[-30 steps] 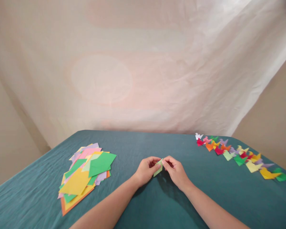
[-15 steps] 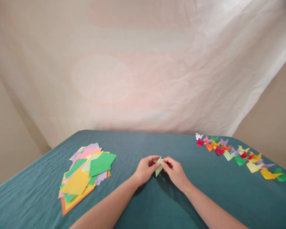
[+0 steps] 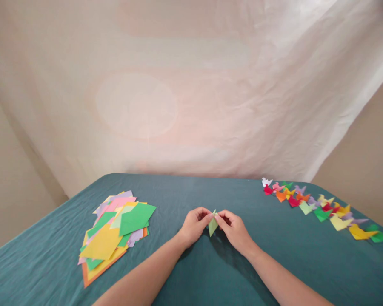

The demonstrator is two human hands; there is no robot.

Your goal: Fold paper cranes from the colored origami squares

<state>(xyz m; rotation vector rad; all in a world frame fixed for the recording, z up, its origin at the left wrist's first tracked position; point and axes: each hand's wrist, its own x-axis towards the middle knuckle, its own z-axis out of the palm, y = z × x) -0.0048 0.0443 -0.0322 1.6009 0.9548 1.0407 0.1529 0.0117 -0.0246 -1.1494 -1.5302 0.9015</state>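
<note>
Left hand (image 3: 194, 226) and right hand (image 3: 234, 229) are pinching a folded light-green paper (image 3: 212, 225) over the bench (image 3: 210, 272), fingers (image 3: 206, 216) closed; uneven pressure could be skewing its crease.

One head-worn view — forward and down, close over the left hand (image 3: 194, 225) and right hand (image 3: 235, 230), teal table (image 3: 185, 191) beyond

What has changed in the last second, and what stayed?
The light green folded paper, pinched by both hands, turned from slanted to nearly upright. The left hand and right hand kept their grip. The pile of sheets and the row of folded figures stayed.
</note>
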